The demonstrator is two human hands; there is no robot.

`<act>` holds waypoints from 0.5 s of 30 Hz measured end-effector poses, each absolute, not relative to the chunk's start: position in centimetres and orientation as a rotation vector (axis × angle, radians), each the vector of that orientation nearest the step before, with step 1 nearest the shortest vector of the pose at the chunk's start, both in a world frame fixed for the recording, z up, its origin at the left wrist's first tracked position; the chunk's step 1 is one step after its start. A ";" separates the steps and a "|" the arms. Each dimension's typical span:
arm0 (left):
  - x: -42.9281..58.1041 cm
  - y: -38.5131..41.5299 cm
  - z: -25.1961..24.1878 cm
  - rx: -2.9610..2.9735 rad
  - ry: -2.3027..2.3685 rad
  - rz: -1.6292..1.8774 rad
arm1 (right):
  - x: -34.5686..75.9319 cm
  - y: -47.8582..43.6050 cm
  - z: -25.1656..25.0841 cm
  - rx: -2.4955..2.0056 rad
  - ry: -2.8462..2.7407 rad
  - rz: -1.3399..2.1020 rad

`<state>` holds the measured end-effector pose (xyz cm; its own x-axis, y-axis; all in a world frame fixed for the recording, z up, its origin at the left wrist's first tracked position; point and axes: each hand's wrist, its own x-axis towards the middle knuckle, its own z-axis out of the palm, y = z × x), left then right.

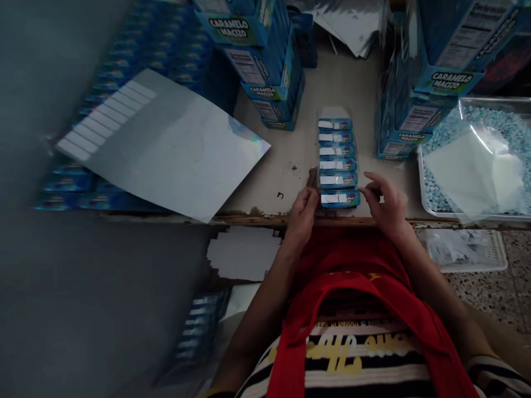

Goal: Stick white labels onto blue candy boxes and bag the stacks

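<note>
Six blue packs [338, 164] fill the clear sleeve [335, 114], left hand [301, 214] and right hand [386, 205] grips pinching its end.

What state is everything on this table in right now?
row of packs: lying flat, side by side, white-labelled
left hand: touching nearest pack's left end
right hand: fingers at its right end
sticker sheet: mostly bare, one row of labels left
tray: filled with pale blue candies
</note>
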<state>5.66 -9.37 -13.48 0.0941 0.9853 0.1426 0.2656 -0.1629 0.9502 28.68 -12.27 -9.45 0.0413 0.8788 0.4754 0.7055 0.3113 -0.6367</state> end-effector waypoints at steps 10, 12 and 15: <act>4.9 -9.4 -15.8 2.023 1.282 1.515 | 28.3 -11.9 -8.2 -1.353 -1.850 0.122; 4.1 -8.6 -15.2 2.190 1.187 1.460 | 28.3 -12.0 -7.9 -1.372 -1.856 0.112; 2.7 -7.2 -13.6 2.317 1.005 1.296 | 28.9 -12.1 -7.4 -1.359 -1.991 0.008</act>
